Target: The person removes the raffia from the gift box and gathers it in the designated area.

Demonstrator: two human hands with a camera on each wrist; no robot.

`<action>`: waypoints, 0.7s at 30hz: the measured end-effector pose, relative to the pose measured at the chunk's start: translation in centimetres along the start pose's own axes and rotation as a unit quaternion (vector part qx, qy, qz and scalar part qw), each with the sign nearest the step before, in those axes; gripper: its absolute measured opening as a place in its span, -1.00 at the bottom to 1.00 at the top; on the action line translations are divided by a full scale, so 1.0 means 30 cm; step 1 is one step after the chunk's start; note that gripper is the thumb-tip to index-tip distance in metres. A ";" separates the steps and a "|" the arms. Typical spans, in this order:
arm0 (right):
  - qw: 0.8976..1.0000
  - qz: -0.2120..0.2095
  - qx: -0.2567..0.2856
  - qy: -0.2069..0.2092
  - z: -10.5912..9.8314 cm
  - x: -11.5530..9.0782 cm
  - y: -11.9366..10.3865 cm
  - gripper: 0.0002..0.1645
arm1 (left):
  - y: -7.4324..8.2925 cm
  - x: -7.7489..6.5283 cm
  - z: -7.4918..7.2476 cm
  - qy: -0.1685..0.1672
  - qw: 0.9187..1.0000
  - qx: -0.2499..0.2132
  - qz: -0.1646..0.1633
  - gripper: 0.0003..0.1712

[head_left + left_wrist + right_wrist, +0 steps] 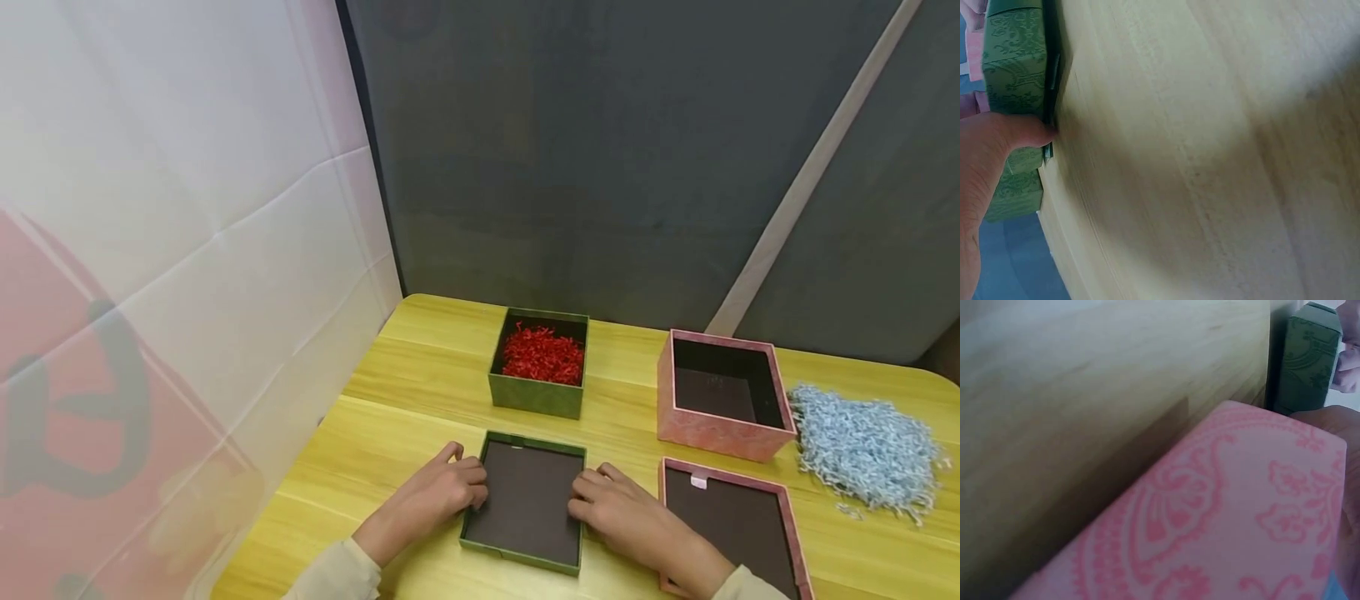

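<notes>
A shallow green box lid [531, 500] with a dark inside lies hollow side up on the table. My left hand [450, 487] grips its left rim, fingers curled over the edge. In the left wrist view the thumb [1025, 131] presses the patterned green outer wall. On the opposite rim, my right hand [618, 508] holds the lid the same way. The right wrist view shows the lid's green side wall [1307, 362], while a pink lid [1229, 506] hides much of that hand.
Behind the green lid stands a green box [536, 396] holding red shredded paper [543, 354]. To the right are a pink box [712, 433], a pink lid [731, 525] under the right forearm, and a heap of light blue shredded paper [866, 446]. A white curtain [225, 208] hangs at left.
</notes>
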State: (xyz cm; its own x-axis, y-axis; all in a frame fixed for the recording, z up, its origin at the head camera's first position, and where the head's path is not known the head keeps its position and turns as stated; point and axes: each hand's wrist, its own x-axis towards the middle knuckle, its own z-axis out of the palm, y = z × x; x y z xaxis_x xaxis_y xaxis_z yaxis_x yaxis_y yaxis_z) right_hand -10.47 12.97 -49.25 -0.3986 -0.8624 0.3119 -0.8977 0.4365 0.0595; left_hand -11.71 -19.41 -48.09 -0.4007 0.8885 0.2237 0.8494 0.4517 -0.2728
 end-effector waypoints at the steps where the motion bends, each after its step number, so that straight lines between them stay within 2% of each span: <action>1: 1.000 -0.003 -0.002 0.001 0.000 0.001 0.001 -0.79 | 0.001 0.001 0.001 0.000 1.000 -0.001 0.000 -0.68; 12: 1.000 -0.018 0.000 -0.006 0.003 0.006 0.004 -0.80 | 0.010 -0.003 0.001 -0.001 1.000 -0.004 0.001 -0.75; 21: 1.000 -0.019 0.015 -0.006 -0.005 -0.001 0.004 -0.71 | 0.018 -0.004 -0.011 -0.007 1.000 -0.016 -0.010 -0.80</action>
State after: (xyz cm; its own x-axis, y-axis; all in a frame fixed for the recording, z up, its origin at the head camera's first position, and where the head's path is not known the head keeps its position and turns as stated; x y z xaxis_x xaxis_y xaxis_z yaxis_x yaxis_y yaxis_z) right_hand -10.53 13.08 -49.11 -0.3656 -0.8815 0.2990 -0.9177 0.3950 0.0424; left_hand -11.11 -19.29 -47.96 -0.4213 0.8808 0.2161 0.8518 0.4661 -0.2393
